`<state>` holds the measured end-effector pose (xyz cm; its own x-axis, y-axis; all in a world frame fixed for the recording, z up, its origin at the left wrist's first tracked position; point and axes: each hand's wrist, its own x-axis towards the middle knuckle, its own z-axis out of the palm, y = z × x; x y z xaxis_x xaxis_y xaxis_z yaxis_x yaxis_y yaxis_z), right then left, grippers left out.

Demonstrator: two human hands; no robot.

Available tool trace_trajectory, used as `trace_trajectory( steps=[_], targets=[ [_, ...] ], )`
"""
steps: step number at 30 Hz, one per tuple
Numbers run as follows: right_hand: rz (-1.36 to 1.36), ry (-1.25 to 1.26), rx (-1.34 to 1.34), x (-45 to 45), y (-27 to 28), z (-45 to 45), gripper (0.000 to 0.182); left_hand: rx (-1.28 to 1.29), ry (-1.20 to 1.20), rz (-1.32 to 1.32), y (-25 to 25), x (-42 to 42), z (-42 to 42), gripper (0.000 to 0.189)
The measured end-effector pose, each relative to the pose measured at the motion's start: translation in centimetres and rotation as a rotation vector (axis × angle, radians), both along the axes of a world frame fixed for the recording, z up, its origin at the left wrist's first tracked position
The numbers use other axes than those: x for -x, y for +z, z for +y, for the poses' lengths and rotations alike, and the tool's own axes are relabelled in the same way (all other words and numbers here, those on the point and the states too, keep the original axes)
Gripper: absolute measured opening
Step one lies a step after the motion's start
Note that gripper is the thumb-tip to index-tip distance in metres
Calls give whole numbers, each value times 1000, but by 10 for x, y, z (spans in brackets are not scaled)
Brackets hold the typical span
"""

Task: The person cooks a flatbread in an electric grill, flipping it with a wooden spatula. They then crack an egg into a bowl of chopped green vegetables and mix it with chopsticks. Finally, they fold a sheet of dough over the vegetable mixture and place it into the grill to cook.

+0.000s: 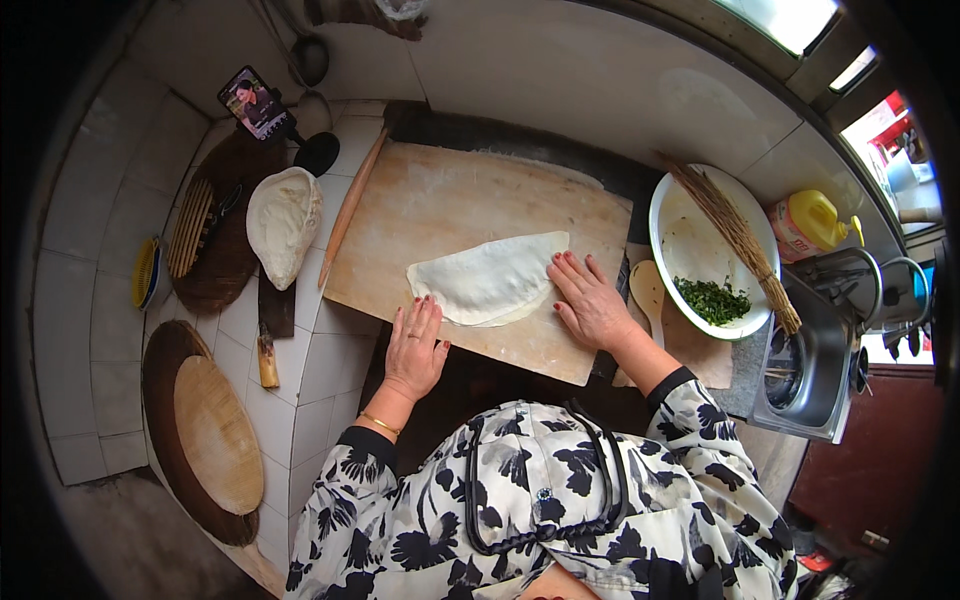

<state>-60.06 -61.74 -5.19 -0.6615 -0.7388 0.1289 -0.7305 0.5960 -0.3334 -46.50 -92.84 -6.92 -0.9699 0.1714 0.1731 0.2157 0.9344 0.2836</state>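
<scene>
A large half-moon of folded dough (487, 279) lies on a floured wooden board (480, 180). My left hand (416, 349) rests flat at its lower left edge, fingertips at the dough's rim. At the right end, my right hand (589, 304) touches the dough with its fingertips, fingers a little apart. Neither hand grips anything. A wooden rolling pin (352, 206) lies along the board's left edge. To the right stands a white enamel basin (660, 240) holding chopped greens (712, 300), with a straw whisk (731, 236) across it.
Left of the board are a flour-filled scoop (285, 217), a cleaver (276, 307), a round wooden lid (217, 435) and a phone on a stand (256, 103). A pale spoon (646, 289) lies beside the basin. Farther right are a yellow jug (814, 221) and a metal sink (817, 397).
</scene>
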Motion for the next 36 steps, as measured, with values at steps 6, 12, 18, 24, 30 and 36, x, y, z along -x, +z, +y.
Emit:
trace_trajectory(
  steps=[6, 12, 18, 24, 30, 36],
  targets=[
    [-581, -155, 582, 11, 3, 9, 56, -552, 102, -43, 3, 6, -7, 51],
    [-128, 43, 177, -18, 6, -12, 59, -69, -39, 23, 4, -6, 19, 51],
    [-560, -148, 621, -12, 13, -9, 56, -349, 34, 12, 9, 0, 14, 45],
    [12, 135, 137, -45, 2, -29, 61, -65, 19, 94, 2, -9, 49, 45],
    [-442, -92, 592, -39, 4, -29, 60, -283, 36, 49, 10, 0, 41, 43],
    [-127, 184, 347, -61, 5, -68, 60, -80, 104, 149, -5, -4, 75, 42]
  ],
)
